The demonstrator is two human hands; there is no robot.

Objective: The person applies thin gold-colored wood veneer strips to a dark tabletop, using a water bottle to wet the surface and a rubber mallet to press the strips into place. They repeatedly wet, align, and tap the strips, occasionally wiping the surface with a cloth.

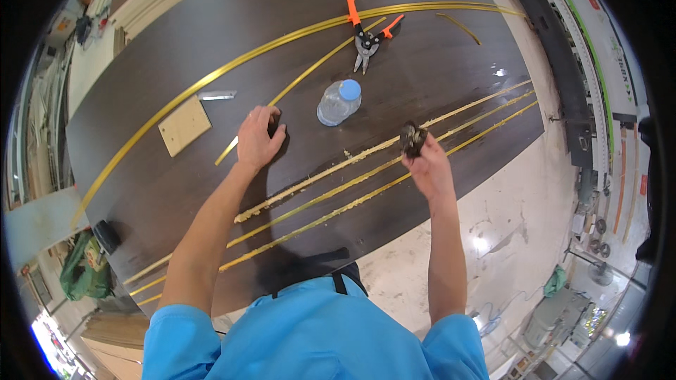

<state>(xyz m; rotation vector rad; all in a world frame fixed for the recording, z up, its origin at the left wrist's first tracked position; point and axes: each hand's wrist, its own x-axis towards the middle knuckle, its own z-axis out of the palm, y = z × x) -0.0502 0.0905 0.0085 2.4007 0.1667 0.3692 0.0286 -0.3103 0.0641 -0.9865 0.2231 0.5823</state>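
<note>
Left hand [259, 139] lies thumb-spread over one gold strip [310, 74], right hand [431, 167] pinches one dark wad [411, 139] near three yellowish strips [355, 161].

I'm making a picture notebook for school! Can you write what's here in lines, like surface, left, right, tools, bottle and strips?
Surface: dark brown board
Left grip: over a thin gold strip; can't tell if it holds anything
Right grip: holding a dark clump
Tools: snips with orange handles
Bottle: clear, blue cap
Other strips: long curved gold strips; a short gold piece
Block: pale, beside a metal blade
</note>
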